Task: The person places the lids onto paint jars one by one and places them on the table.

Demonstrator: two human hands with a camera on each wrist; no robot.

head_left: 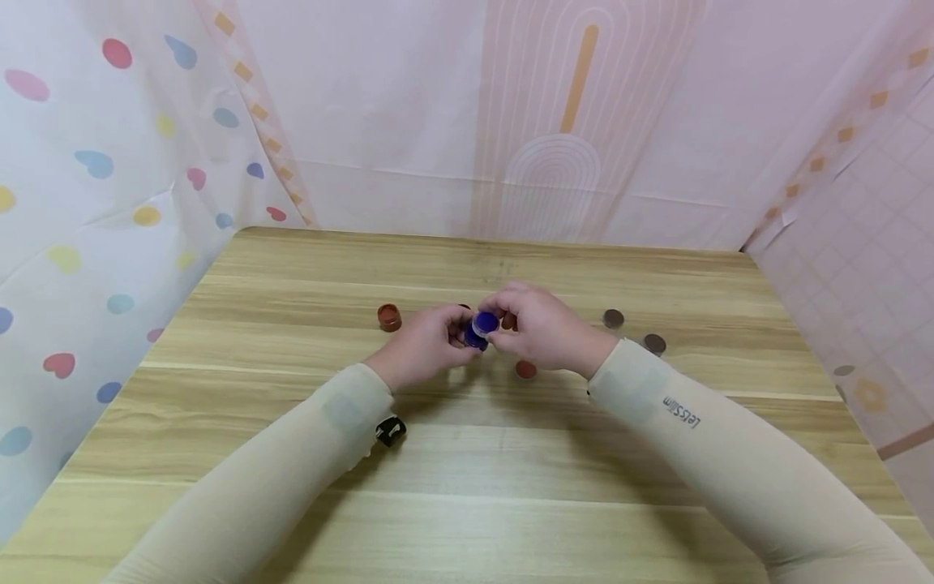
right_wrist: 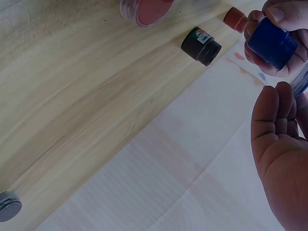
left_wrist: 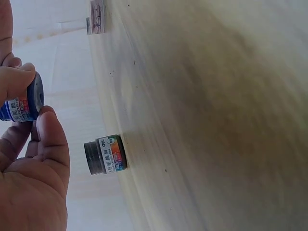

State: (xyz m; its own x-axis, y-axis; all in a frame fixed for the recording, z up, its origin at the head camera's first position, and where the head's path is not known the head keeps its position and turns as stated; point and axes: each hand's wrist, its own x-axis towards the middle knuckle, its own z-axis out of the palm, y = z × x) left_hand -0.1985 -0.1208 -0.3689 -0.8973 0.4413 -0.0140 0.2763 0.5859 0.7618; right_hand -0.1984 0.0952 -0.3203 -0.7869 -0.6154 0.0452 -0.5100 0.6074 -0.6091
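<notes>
Near the middle of the table, my left hand (head_left: 430,345) holds a small blue paint jar (head_left: 476,337) by its sides. The jar's printed label faces the left wrist view, where the fingers and thumb (left_wrist: 17,82) grip it. In the right wrist view the blue jar (right_wrist: 273,44) is tilted. My right hand (head_left: 543,324) pinches a clear-rimmed lid (head_left: 486,324) with blue on its face, which overlaps the jar in the head view. Only the edge of that lid (right_wrist: 301,83) shows beside the right fingers in the right wrist view.
An orange-brown jar (head_left: 390,317) stands left of the hands. A dark jar (left_wrist: 108,155) stands behind them, mostly hidden in the head view. A red lid (head_left: 525,370) lies below the right hand. Two dark round lids (head_left: 613,318) lie to the right.
</notes>
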